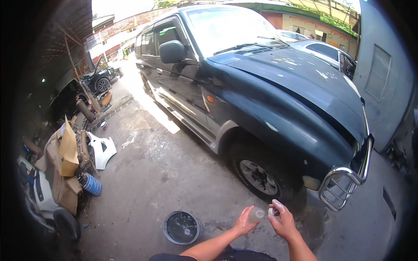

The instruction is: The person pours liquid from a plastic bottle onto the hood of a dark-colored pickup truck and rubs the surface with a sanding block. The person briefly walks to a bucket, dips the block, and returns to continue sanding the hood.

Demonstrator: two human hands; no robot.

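Note:
At the lower middle, my left hand [244, 222] grips a small translucent bottle [259, 213] held sideways, its round end toward my right. My right hand [283, 222], with pale smudges on the fingertips, pinches a small white piece [272, 212], apparently a cap, just beside the bottle's end. A dark round bucket [182, 221] stands on the concrete below and left of my hands. Above them is the front wheel [257, 177] of a dark SUV [278, 108], with a chrome bull bar [337, 185] at its front corner.
Cardboard [67, 154], a white bumper piece [101, 148] and a blue can [91, 183] lie piled at left on the concrete floor [139, 174]. A grey panel wall [383, 82] stands at right. More cars [318, 54] are parked behind.

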